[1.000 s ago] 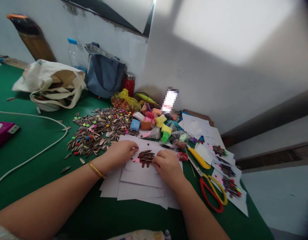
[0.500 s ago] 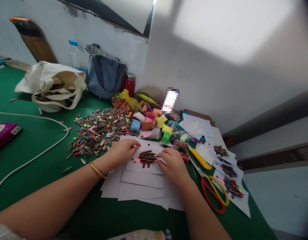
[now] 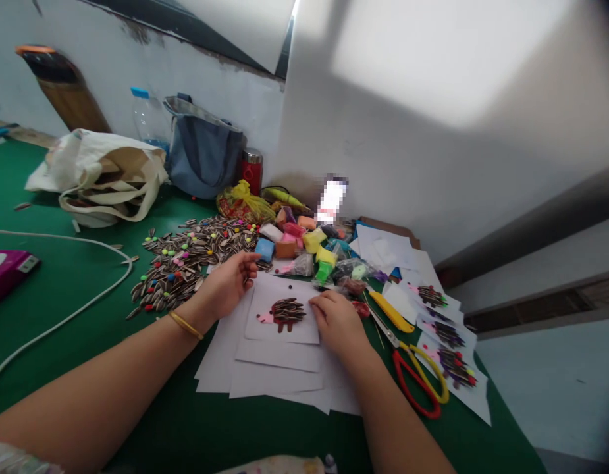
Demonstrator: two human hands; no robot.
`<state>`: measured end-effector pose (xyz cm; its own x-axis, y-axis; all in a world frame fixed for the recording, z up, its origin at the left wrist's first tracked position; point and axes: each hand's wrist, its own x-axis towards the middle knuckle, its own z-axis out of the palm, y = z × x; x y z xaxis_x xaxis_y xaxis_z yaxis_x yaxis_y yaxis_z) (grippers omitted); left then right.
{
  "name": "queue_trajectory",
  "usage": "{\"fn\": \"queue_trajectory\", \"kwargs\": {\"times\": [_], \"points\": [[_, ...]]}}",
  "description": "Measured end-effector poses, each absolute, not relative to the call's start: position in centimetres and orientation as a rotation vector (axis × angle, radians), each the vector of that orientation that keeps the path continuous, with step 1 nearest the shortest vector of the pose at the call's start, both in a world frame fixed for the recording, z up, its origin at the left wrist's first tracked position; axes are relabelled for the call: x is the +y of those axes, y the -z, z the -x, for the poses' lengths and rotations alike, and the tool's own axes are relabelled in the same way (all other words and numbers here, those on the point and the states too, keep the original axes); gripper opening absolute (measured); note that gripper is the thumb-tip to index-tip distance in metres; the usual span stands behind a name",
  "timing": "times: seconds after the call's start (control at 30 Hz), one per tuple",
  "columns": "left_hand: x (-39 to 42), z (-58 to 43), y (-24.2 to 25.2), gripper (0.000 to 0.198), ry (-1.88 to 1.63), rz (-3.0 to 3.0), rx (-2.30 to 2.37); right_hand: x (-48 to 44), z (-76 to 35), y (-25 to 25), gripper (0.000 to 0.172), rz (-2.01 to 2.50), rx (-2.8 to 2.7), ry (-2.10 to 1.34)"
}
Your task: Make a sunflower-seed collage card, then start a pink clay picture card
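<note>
While the right hand presses flat at the paper card's 3 o'clock edge, the left hand, fingers loosely curled, reaches toward the sunflower seeds at 10 o'clock; light, brittle, best pinched singly

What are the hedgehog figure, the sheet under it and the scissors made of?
Hedgehog figure: striped sunflower seeds overlapped on a pink body, likely modelling clay, matte. Sheet: plain white paper, matte, thin and flat on a stack. Scissors: grey blades, probably metal; glossy red and yellow handle loops, likely plastic.
</note>
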<state>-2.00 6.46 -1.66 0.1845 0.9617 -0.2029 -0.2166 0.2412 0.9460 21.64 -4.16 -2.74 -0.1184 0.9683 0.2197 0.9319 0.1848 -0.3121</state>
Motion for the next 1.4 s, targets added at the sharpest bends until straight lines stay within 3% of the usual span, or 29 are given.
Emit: {"fn": "queue_trajectory", "kwargs": {"times": [0.13, 0.3, 0.43, 0.6, 1.0, 1.17, 1.33, 1.4], "points": [[6.6, 2.2, 1.5, 0.032, -1.221, -0.944, 1.006, -4.2, -21.6, 2.7, 0.023, 1.81, -2.115, -0.151], [6.0, 2.9, 1.7, 0.051, -1.204, -1.639, 1.181, -4.2, -21.7, 2.6, 0.023, 1.816, -2.131, -0.16], [6.2, 2.9, 2.0, 0.032, -1.144, -1.991, 1.257, -4.3, -21.6, 2.5, 0.022, 1.823, -2.117, -0.151], [5.7, 1.7, 1.8, 0.027, -0.776, -2.512, 1.386, -4.4, -21.4, 2.6, 0.021, 1.808, -2.104, -0.13], [4.6, -0.2, 0.0, 0.021, -0.482, -2.663, 1.386, -4.4, -25.4, 0.3, 0.027, 1.76, -1.701, 0.074], [6.3, -2.8, -0.4, 0.032, -0.55, -2.683, 1.406, -4.4, -25.1, 0.6, 0.027, 1.732, -1.689, 0.054], [7.8, -4.4, 0.2, 0.019, -0.617, -2.628, 1.409, -4.2, -24.8, 1.0, 0.027, 1.733, -1.67, 0.016], [8.2, -4.5, 0.2, 0.026, -0.658, -2.588, 1.384, -4.2, -24.9, 1.0, 0.027, 1.713, -1.647, -0.001]]}}
